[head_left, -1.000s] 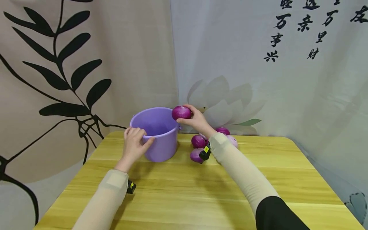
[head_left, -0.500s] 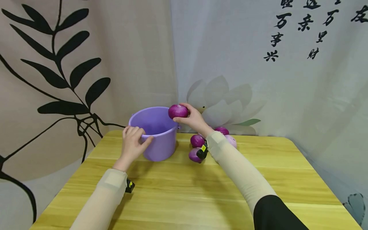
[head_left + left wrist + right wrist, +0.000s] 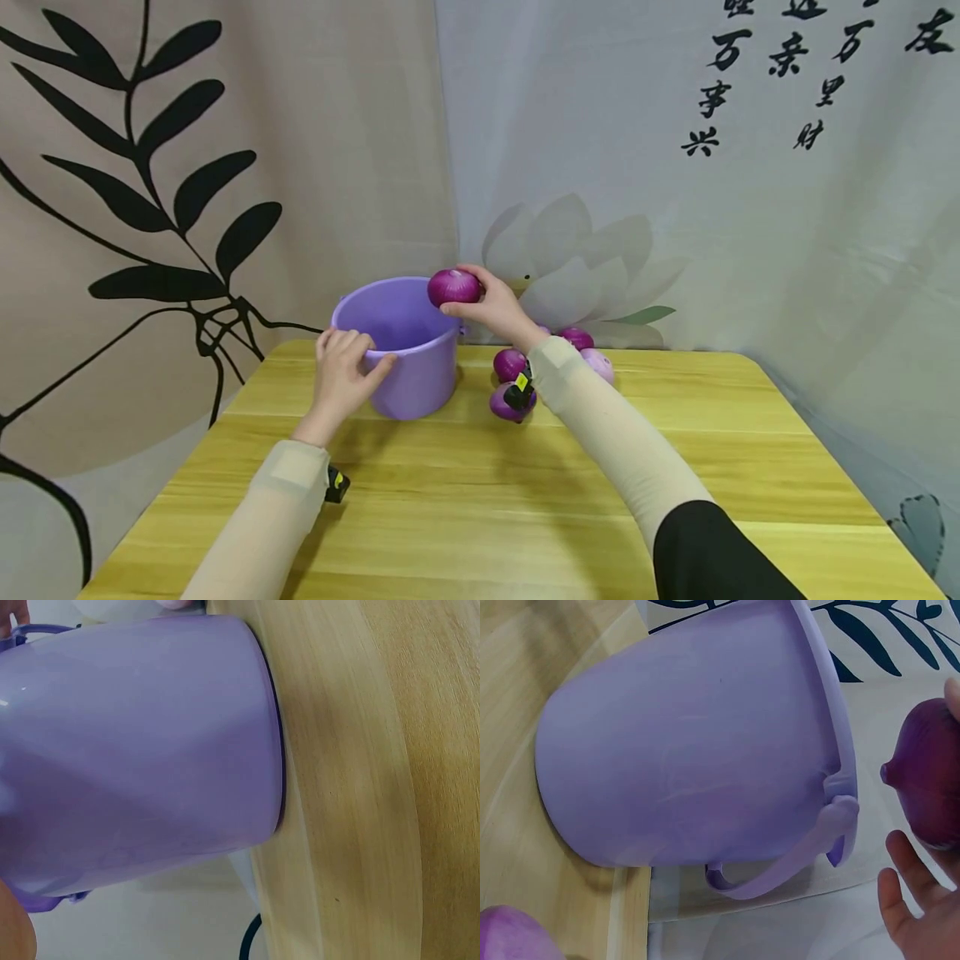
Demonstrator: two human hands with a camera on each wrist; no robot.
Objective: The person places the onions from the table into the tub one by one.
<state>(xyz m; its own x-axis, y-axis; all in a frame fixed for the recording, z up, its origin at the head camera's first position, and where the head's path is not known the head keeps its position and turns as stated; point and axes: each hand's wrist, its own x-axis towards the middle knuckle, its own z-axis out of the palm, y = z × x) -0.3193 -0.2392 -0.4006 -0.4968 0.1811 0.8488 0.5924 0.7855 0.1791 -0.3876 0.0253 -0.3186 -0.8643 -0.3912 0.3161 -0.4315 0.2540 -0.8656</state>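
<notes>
A purple bucket [image 3: 416, 379] stands upright on the wooden table, its handle [image 3: 780, 862] hanging down at the side in the right wrist view. My left hand [image 3: 345, 375] grips the near left rim, fingers over the edge and thumb outside. In my right hand [image 3: 495, 308] a red onion [image 3: 454, 287] is held between thumb and fingers, above the bucket's right rim. The right wrist view shows this onion [image 3: 934, 772] just past the rim, its pointed end toward the bucket. Most of the bucket's inner floor is hidden by its front wall.
Several more red onions [image 3: 509, 365] lie on the table [image 3: 465, 508] to the right of the bucket, partly behind my right wrist. A printed cloth backdrop [image 3: 360, 167] hangs right behind the table's far edge.
My right hand has carried the red onion slightly left, farther over the bucket's rim. The left hand keeps its grip on the rim. The head view has shifted slightly.
</notes>
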